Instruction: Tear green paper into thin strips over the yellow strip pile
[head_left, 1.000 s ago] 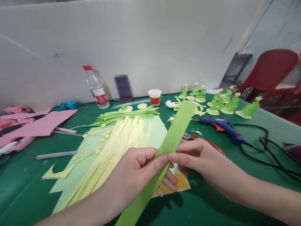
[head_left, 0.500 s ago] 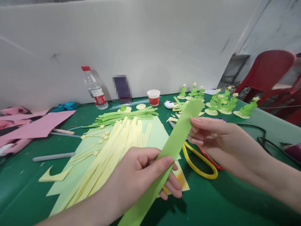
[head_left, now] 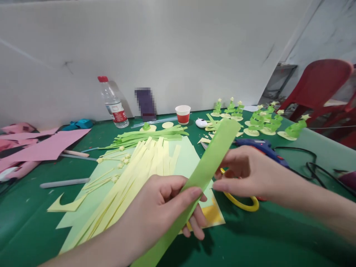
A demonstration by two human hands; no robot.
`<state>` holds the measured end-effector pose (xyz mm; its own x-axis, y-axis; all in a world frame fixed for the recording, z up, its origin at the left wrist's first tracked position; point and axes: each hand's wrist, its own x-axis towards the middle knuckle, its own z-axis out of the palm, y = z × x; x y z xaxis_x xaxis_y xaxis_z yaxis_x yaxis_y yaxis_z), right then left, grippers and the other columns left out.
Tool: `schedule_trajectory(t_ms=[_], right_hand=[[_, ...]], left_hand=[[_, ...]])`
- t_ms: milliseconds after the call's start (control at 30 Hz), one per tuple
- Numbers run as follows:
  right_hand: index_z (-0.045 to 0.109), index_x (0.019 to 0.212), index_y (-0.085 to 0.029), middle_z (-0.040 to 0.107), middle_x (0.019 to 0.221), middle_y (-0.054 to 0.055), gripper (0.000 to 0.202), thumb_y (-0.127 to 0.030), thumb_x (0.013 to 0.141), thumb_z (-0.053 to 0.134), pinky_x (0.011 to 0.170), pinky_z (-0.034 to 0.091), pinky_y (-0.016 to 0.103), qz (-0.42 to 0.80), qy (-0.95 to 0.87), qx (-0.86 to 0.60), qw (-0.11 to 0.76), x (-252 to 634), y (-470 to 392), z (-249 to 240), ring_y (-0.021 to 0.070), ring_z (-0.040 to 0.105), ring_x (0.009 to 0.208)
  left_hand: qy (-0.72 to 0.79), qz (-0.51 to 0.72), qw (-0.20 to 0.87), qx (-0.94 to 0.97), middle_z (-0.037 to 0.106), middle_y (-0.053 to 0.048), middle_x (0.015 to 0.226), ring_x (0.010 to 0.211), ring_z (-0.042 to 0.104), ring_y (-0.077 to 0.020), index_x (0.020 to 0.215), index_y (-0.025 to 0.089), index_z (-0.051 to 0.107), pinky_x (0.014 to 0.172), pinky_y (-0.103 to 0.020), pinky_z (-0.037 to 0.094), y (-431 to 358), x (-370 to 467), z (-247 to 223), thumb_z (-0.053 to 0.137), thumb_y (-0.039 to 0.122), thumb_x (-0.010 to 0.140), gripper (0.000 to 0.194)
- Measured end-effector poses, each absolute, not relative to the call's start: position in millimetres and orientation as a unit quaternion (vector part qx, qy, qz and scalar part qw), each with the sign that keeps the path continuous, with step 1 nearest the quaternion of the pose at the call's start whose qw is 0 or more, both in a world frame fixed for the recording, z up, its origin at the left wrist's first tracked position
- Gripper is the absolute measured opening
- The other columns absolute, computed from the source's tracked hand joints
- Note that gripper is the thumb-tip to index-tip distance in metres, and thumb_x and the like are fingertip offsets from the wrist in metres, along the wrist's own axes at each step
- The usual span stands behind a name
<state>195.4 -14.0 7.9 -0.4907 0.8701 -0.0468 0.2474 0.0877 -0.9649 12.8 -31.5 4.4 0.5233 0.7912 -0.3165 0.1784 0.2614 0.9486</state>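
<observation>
My left hand [head_left: 169, 204] pinches a long green paper strip [head_left: 211, 159] between thumb and fingers. The strip slants from the bottom edge up to the right, its far end loose. Just right of it is my right hand [head_left: 250, 170], thumb and fingers apart, holding nothing. Whether its fingertips touch the strip's edge I cannot tell. Below this hand lie scissors with a yellow handle loop [head_left: 244, 204], partly hidden by it. Pale yellow paper strips [head_left: 139, 170] lie on light green sheets [head_left: 187, 155] to the left.
Green strips [head_left: 139, 137] lie behind the yellow ones. A bottle [head_left: 115, 107] and a paper cup [head_left: 183, 115] stand along the wall. Small green paper trees [head_left: 256, 120] on round bases stand at the back right, near a blue glue gun [head_left: 263, 148]. Pink sheets [head_left: 55, 142] lie left.
My right hand has let go of the strip's upper part and moved down, its thumb parting from the fingers. The glue gun has come into view. My left hand still holds the strip.
</observation>
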Motion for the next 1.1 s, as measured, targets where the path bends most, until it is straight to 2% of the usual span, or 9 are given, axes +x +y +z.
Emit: schedule_trajectory(t_ms=[100, 200, 400, 533, 733, 900, 1000, 1100], right_hand=[[0.066, 0.071, -0.018, 0.055, 0.067, 0.001, 0.010, -0.024, 0.068, 0.059, 0.047, 0.035, 0.020, 0.515, -0.704, -0.414, 0.260, 186.5, -23.3, 2.7, 0.0108, 0.045, 0.058], [0.063, 0.068, -0.016, 0.054, 0.067, 0.000, 0.007, -0.020, 0.069, 0.057, 0.044, 0.032, 0.019, 0.500, -0.715, -0.414, 0.260, 185.6, -24.9, 1.8, 0.0089, 0.043, 0.056], [0.057, 0.062, -0.016, 0.047, 0.060, -0.003, 0.005, -0.016, 0.067, 0.054, 0.043, 0.031, 0.018, 0.490, -0.729, -0.407, 0.251, 186.5, -24.0, 4.1, 0.0070, 0.037, 0.052], [0.060, 0.059, -0.016, 0.048, 0.057, -0.002, 0.009, -0.017, 0.066, 0.054, 0.040, 0.029, 0.017, 0.450, -0.742, -0.427, 0.256, 186.3, -24.4, 3.6, 0.0064, 0.036, 0.048], [0.068, 0.064, -0.020, 0.061, 0.062, -0.001, 0.010, -0.017, 0.062, 0.059, 0.047, 0.040, 0.019, 0.453, -0.699, -0.439, 0.337, 193.9, -15.8, 8.3, 0.0106, 0.049, 0.056], [0.069, 0.066, -0.020, 0.052, 0.050, -0.003, 0.007, -0.021, 0.061, 0.064, 0.032, 0.026, 0.017, 0.447, -0.675, -0.466, 0.357, 209.6, -5.4, 15.5, 0.0050, 0.035, 0.039], [0.066, 0.064, -0.020, 0.054, 0.053, -0.002, 0.007, -0.026, 0.061, 0.067, 0.033, 0.030, 0.018, 0.432, -0.655, -0.498, 0.369, 218.9, -0.7, 17.0, 0.0054, 0.039, 0.039], [0.061, 0.058, -0.019, 0.048, 0.045, -0.003, 0.012, -0.028, 0.061, 0.070, 0.036, 0.031, 0.019, 0.389, -0.646, -0.518, 0.404, 225.6, 5.3, 16.7, 0.0054, 0.039, 0.038]], left_hand=[[0.429, 0.216, 0.627, 0.613, 0.054, 0.006, 0.044, 0.037, 0.051, -0.0048, 0.057, 0.015, 0.054, 0.042, -0.013, 0.039, -35.1, 13.4, 3.8, 0.052, 0.032, 0.080, 0.029], [0.435, 0.202, 0.598, 0.642, 0.049, 0.007, 0.039, 0.035, 0.047, -0.0047, 0.055, 0.016, 0.053, 0.042, -0.014, 0.038, -38.4, 12.7, 4.9, 0.049, 0.032, 0.081, 0.031], [0.452, 0.185, 0.601, 0.632, 0.056, 0.004, 0.049, 0.041, 0.054, -0.0073, 0.055, 0.016, 0.053, 0.045, -0.015, 0.042, -39.1, 16.5, 7.2, 0.047, 0.035, 0.081, 0.032], [0.446, 0.201, 0.587, 0.646, 0.060, 0.002, 0.049, 0.046, 0.059, -0.0095, 0.054, 0.017, 0.053, 0.050, -0.016, 0.046, -39.3, 16.9, 5.7, 0.048, 0.035, 0.080, 0.032], [0.450, 0.200, 0.621, 0.610, 0.063, 0.002, 0.050, 0.046, 0.059, -0.0090, 0.053, 0.017, 0.051, 0.047, -0.014, 0.046, -41.2, 12.5, 8.8, 0.050, 0.035, 0.080, 0.033], [0.434, 0.198, 0.673, 0.565, 0.064, 0.003, 0.051, 0.047, 0.061, -0.0088, 0.057, 0.016, 0.052, 0.047, -0.014, 0.046, -39.8, 10.8, 8.5, 0.054, 0.034, 0.080, 0.029], [0.425, 0.200, 0.700, 0.539, 0.064, 0.003, 0.052, 0.047, 0.061, -0.0078, 0.058, 0.016, 0.052, 0.046, -0.013, 0.045, -38.2, 10.1, 8.0, 0.055, 0.034, 0.079, 0.028], [0.417, 0.205, 0.717, 0.520, 0.064, 0.004, 0.051, 0.046, 0.060, -0.0066, 0.060, 0.016, 0.054, 0.045, -0.012, 0.045, -36.7, 9.1, 8.4, 0.055, 0.034, 0.080, 0.027]])
